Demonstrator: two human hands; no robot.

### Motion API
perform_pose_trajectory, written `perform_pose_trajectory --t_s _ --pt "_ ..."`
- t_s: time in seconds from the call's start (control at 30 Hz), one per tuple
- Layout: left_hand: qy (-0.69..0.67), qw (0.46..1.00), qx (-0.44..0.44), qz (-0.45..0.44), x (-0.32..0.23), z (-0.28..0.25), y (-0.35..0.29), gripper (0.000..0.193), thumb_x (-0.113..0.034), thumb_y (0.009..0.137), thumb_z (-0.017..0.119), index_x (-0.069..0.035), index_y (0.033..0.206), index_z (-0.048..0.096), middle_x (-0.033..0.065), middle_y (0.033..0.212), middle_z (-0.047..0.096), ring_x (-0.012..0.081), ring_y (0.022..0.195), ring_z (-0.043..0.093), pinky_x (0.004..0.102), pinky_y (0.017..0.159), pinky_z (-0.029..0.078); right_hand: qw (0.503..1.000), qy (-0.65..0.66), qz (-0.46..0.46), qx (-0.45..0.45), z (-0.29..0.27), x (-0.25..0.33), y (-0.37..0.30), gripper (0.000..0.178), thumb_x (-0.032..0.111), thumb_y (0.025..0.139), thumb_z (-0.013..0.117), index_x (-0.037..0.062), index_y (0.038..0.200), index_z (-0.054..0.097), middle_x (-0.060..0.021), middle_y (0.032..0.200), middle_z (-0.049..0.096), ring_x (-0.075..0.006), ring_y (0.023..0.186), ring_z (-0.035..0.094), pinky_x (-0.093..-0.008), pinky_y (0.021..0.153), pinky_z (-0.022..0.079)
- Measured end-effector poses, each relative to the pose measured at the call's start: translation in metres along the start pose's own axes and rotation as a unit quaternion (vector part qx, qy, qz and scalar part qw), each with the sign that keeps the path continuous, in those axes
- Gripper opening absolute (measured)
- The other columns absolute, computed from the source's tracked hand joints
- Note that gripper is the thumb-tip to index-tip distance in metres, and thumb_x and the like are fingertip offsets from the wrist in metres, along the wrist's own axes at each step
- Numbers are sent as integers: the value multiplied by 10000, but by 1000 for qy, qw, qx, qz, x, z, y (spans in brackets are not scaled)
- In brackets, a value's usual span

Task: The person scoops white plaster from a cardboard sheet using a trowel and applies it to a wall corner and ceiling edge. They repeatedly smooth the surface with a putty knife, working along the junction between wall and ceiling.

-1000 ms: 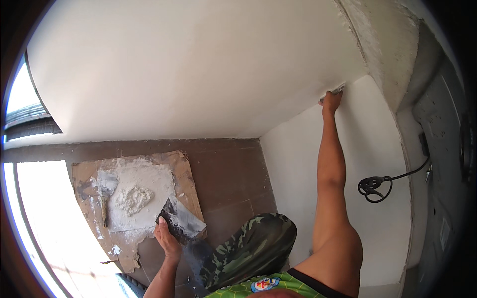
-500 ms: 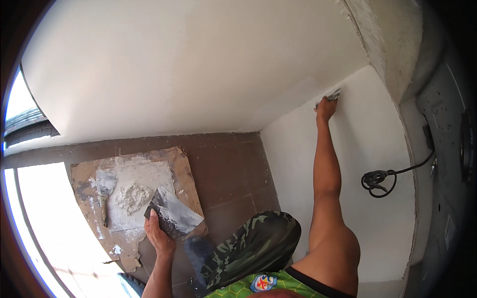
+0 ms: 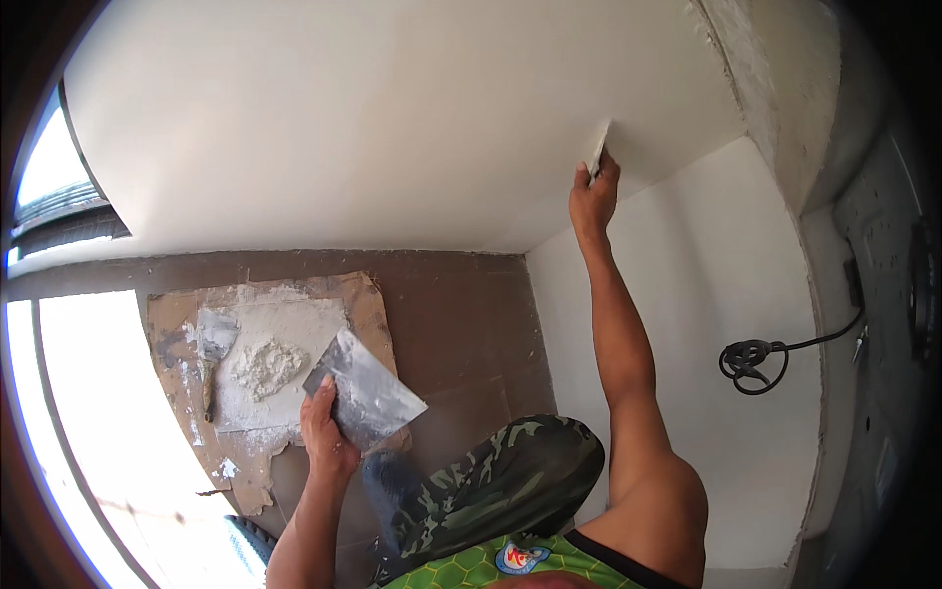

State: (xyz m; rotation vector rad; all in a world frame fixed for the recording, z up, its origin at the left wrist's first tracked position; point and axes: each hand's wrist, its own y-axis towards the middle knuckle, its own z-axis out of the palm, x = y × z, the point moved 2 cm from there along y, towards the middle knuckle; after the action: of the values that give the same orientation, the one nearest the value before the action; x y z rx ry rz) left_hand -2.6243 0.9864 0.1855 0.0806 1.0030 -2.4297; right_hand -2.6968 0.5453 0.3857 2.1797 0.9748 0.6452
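Observation:
My right hand (image 3: 595, 199) is closed around a putty knife (image 3: 601, 147), whose thin pale blade edge rests at the white wall (image 3: 392, 128), above the corner line. My left hand (image 3: 328, 432) grips the edge of a flat, grey, putty-smeared plate (image 3: 367, 388), with the thumb on top. Below and left of the plate, a mound of white putty (image 3: 267, 368) sits on a white-dusted board (image 3: 324, 324). Beside the mound lies a second putty knife (image 3: 209, 378), its blade coated with putty.
Torn cardboard (image 3: 368, 304) lies under the board on the brown tiled floor (image 3: 451, 334). A coiled black cable (image 3: 751, 365) hangs against the white side wall (image 3: 687, 294) at the right. My bent knee (image 3: 535, 456) is close below. Bright light enters at the left.
My right hand has moved up and left with the putty knife, from the side wall onto the large wall. My left hand has raised the plate slightly and turned it.

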Motion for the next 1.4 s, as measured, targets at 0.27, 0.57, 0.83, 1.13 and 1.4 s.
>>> perform_pose_trajectory --t_s 0.27,0.57,0.83,1.13,1.4 --pt "-83 978 145 -128 -5 64 38 270 -162 990 482 2 1189 563 125 1093 668 245 960 673 407 876 550 796 478 -97 359 -66 172 -145 410 194 937 647 10 1287 538 -86 1050 576 -187 1029 565 -353 879 488" --pt "-60 992 112 -6 -46 53 19 257 -154 978 532 -15 1188 584 84 1069 671 200 955 661 378 878 542 828 334 -59 446 -55 173 -164 367 262 954 638 73 1265 588 -89 1057 644 -278 995 637 -457 839 536" --pt "393 658 289 573 -43 67 -19 343 -26 866 597 -72 1202 645 112 1181 632 277 1011 587 391 888 471 315 668 551 390 -34 174 -214 325 351 983 549 129 1219 578 -62 1062 685 -240 959 688 -432 681 597" --pt "375 913 131 92 18 -37 22 221 -201 1007 533 -28 1114 620 43 940 634 117 821 573 291 732 472 789 545 249 136 -69 7 -108 510 401 993 546 34 1331 442 -150 1251 579 -296 1038 656 -499 777 607" --pt "236 969 75 -20 110 -132 9 255 -277 1000 586 -31 1067 596 -35 879 583 79 804 513 243 754 439 992 10 89 -87 -55 -256 32 456 185 948 607 -26 1332 479 -162 1175 632 -272 951 665 -387 664 584"
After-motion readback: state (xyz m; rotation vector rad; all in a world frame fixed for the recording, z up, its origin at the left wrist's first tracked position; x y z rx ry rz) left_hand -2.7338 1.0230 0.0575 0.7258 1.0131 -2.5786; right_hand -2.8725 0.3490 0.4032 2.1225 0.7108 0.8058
